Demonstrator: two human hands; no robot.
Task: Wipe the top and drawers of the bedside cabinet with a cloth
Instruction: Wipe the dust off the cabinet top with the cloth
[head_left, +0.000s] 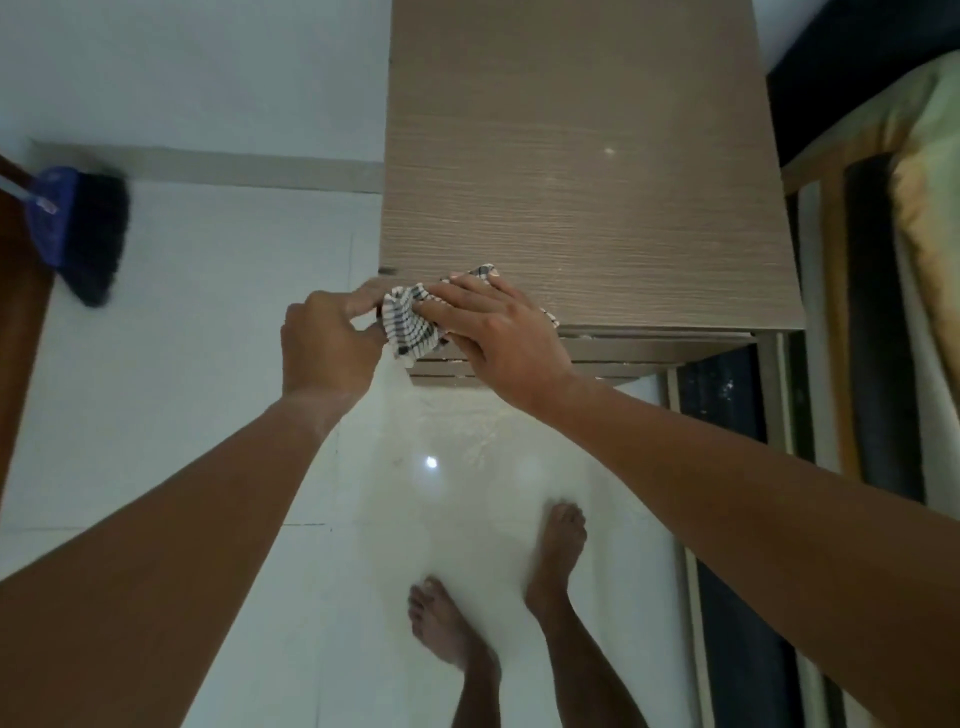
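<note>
We have the cloth (410, 325) at the front left corner of the cabinet (582, 171) top, half hanging over the drawers (597, 358). It looks light, soft and bunchy, so we pinch its free edge in the closed left hand (324, 343) and press it under the flat, open right hand (498, 332). A broom (85, 234) leans well to the left, a bed (914, 234) crowds the right; nothing blocks the top

Your bedside cabinet (582, 156) shows a matt wood-grain laminate, finely streaked and dusted with pale specks. The cloth (408, 325) you hold is a soft woven check, crumpled. Below you, the floor tiles (208, 415) look smooth and glossy, mirroring a light. The broom (93, 239) has dark bristles in a blue plastic head.
</note>
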